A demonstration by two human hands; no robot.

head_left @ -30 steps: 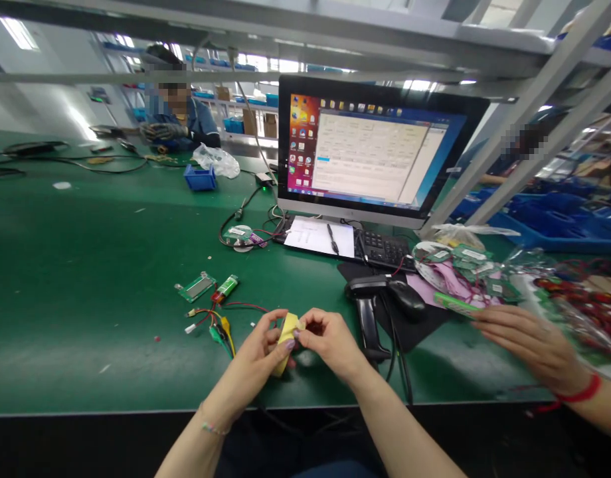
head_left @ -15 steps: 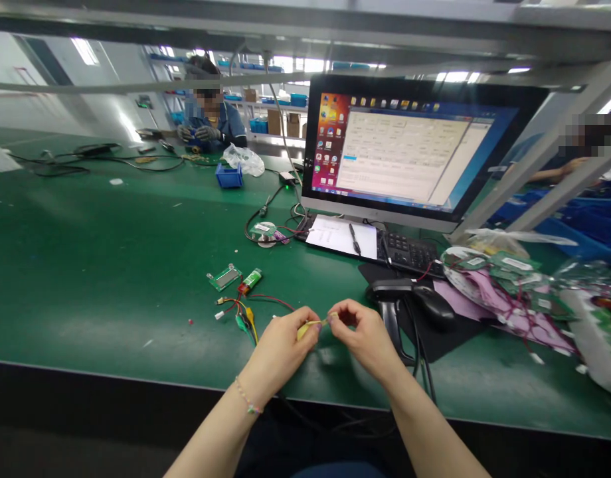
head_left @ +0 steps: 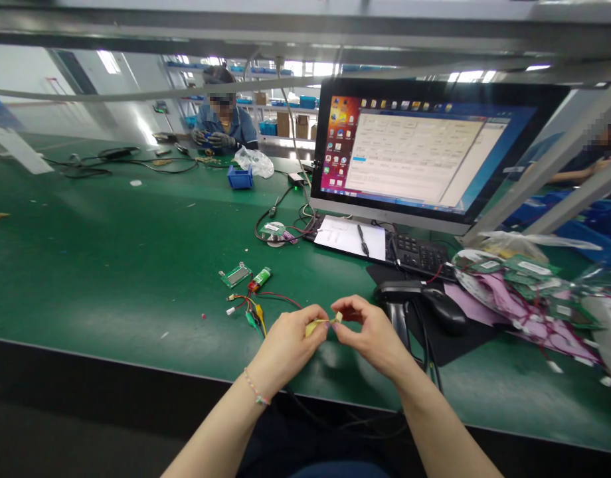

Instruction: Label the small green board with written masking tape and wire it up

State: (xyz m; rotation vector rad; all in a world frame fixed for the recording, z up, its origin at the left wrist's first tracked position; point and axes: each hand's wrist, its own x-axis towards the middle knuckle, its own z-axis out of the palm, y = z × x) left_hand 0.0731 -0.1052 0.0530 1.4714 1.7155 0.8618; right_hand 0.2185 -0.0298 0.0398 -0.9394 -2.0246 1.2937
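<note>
Both hands meet just above the near edge of the green tabletop (head_left: 111, 265). The left hand (head_left: 285, 342) and the right hand (head_left: 372, 332) each pinch one end of a small yellow strip (head_left: 323, 323), fingers curled closed around it, so the strip spans the narrow gap between the fingertips. Just beyond the left hand lie coloured clip leads (head_left: 250, 309), a small green battery (head_left: 260, 277) and a small display board (head_left: 236, 274). Beyond the right hand sit a black mouse (head_left: 442, 309) and a keyboard (head_left: 418, 252), with a monitor (head_left: 425, 156) behind them.
</note>
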